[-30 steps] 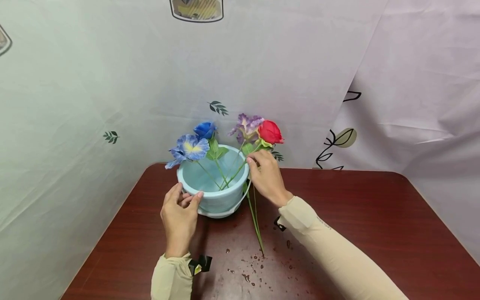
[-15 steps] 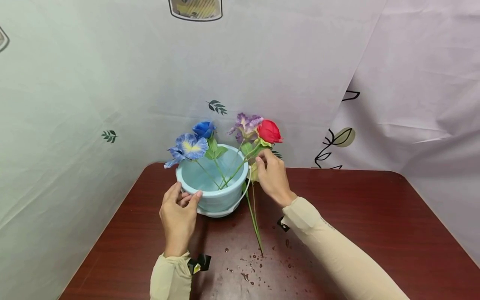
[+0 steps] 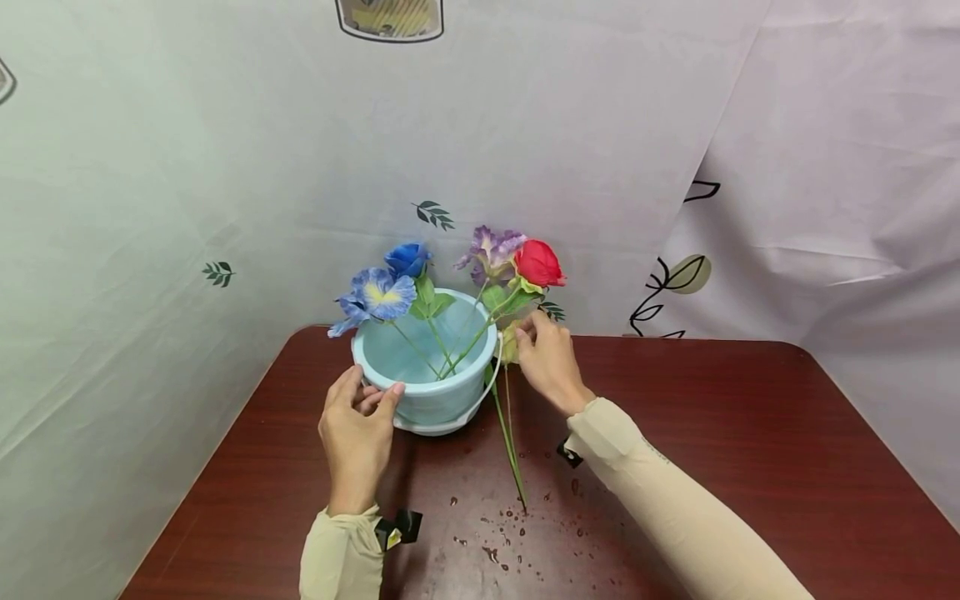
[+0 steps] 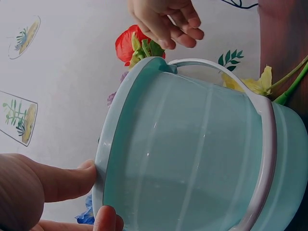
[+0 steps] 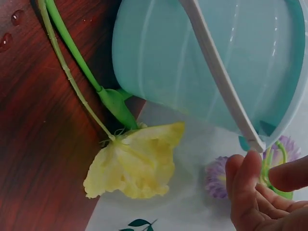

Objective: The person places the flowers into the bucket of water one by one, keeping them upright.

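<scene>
A light blue bucket [image 3: 438, 407] stands near the back of the table. At its near-left rim, my left hand [image 3: 356, 446] grips with thumb and fingers. A blue rose [image 3: 408, 259], a blue iris [image 3: 382, 293], a purple iris [image 3: 493, 252] and a red rose [image 3: 539, 263] stand in the bucket, leaning outward. My right hand [image 3: 552, 360] hovers just right of the rim, below the red rose, fingers loosely bent and holding nothing. Close by, a yellow flower [image 5: 134, 166] lies against the bucket's right side, beside a second green stem [image 5: 77, 48].
The bucket's white handle [image 4: 268, 159] hangs down along its side. Water drops [image 3: 491, 554] dot the dark red table [image 3: 720, 450] in front. A pale printed cloth [image 3: 562, 125] hangs right behind the table's back edge.
My right hand has let go of the red rose's stem and drawn back slightly right and down. The rose stays leaning at the rim. My left hand keeps its grip.
</scene>
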Tool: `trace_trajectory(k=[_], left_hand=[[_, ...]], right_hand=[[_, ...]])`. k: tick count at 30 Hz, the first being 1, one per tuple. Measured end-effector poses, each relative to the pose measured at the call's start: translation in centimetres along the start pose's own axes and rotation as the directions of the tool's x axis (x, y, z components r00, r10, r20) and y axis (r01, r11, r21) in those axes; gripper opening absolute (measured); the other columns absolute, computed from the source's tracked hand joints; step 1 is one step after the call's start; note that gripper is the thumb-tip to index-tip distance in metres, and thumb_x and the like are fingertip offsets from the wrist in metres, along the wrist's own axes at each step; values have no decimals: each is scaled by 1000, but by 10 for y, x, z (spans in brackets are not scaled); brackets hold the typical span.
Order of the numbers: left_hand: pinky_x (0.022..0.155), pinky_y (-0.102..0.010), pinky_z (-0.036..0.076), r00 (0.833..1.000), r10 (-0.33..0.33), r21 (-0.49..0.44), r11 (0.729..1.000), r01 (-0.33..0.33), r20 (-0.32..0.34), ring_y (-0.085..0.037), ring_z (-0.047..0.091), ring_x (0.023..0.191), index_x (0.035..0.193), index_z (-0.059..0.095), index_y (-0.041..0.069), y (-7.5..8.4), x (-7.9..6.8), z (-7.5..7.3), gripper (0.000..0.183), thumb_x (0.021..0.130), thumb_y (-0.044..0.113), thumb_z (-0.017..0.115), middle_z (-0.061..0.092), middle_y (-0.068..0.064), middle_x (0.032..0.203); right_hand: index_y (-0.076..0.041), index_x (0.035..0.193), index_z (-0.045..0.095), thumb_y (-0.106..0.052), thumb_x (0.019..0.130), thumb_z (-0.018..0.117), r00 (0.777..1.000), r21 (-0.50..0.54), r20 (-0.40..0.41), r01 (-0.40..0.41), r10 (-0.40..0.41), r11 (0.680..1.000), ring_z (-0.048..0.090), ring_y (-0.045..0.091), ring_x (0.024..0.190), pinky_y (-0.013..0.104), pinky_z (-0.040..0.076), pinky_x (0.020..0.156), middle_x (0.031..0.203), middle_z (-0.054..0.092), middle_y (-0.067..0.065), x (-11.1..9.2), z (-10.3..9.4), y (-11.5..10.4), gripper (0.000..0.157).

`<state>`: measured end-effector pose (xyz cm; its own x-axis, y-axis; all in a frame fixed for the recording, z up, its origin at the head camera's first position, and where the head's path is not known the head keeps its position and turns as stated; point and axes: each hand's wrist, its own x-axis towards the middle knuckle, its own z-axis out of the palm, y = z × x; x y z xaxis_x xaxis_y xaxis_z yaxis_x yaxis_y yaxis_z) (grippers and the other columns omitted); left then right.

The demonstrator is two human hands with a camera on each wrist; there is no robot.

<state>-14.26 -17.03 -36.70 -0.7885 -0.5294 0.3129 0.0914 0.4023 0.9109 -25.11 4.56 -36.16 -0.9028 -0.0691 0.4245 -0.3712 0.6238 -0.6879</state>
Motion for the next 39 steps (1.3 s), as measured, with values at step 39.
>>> trace_trajectory(k=[39], left_hand=[[74,1,44,1000,6,21,1000,-6,10,-26,66,95,135,51,-7,-1,0,0,60,82,6,76,50,-17,135]], right_hand=[[-1,76,53,-4,89,62,921,-98,338,-171,194,980,60,16,43,28,52,48,57,58,9,3,31,36,16]])
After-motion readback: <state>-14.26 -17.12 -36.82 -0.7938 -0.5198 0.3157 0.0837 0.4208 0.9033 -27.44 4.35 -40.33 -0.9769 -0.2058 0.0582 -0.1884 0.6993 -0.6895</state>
